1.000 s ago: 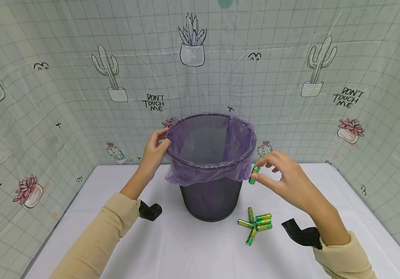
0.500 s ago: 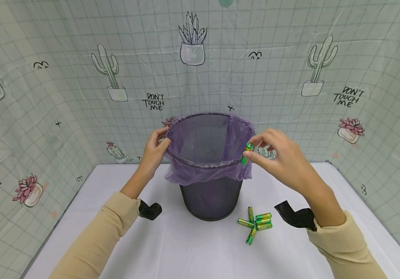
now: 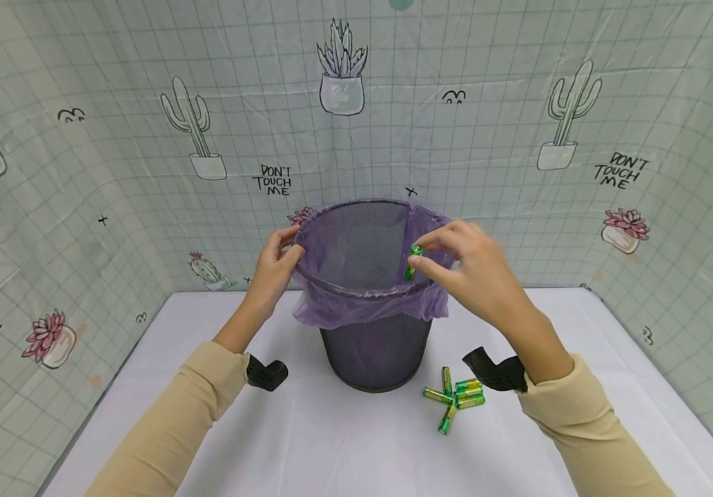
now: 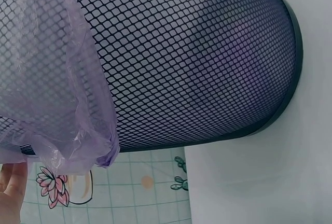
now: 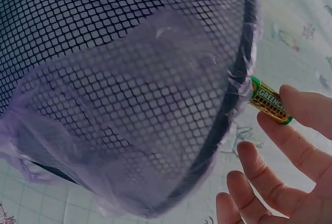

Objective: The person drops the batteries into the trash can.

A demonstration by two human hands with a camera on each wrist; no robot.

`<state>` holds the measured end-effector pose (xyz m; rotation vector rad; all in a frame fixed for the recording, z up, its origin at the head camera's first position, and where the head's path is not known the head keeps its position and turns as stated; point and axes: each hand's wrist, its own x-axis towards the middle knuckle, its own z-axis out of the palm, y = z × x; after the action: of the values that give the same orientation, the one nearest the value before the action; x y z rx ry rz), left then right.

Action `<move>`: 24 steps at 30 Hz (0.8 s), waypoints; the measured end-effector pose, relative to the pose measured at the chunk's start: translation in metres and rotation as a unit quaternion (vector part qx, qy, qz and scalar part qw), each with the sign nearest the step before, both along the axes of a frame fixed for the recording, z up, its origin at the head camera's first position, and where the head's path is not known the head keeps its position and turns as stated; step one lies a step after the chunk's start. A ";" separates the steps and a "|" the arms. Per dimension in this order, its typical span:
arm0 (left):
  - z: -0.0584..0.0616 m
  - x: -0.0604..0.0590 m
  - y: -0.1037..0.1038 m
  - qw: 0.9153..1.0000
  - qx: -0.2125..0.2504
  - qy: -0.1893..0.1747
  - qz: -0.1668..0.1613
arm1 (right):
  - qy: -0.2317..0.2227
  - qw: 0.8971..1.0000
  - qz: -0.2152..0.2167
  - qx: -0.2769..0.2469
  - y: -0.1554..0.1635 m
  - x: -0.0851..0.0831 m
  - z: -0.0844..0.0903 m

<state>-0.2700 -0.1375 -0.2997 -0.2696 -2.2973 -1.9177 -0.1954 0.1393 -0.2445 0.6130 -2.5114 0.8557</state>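
I see a big black mesh bin (image 3: 373, 304) standing in the middle of the white table (image 3: 331, 449), with a purple bag (image 3: 362, 307) folded over its rim. My left hand (image 3: 274, 270) curls round the left rim, so the bin should not tip. My right hand (image 3: 474, 273) pinches one green battery (image 3: 414, 261) between thumb and fingertip, over the right side of the bin's mouth (the other fingers hang loose). I think it is best to move it a bit more toward the middle before letting go, clear of the bag's edge. More batteries (image 3: 455, 400) lie near the bin's foot, on the right.
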 end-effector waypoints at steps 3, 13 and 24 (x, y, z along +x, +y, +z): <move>-0.001 0.000 0.000 1.000 -0.001 0.000 -0.003 | -0.019 1.000 0.000 0.011 -0.001 -0.001 -0.003; -0.001 0.000 0.000 1.000 -0.002 0.003 -0.003 | -0.047 0.999 0.000 0.017 -0.001 0.000 -0.008; -0.001 0.001 -0.001 1.000 -0.003 0.005 -0.004 | -0.052 0.998 0.005 0.018 0.002 -0.001 -0.013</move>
<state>-0.2693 -0.1383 -0.3007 -0.2877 -2.2985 -1.9097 -0.1962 0.1417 -0.2577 0.6083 -2.6238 0.8676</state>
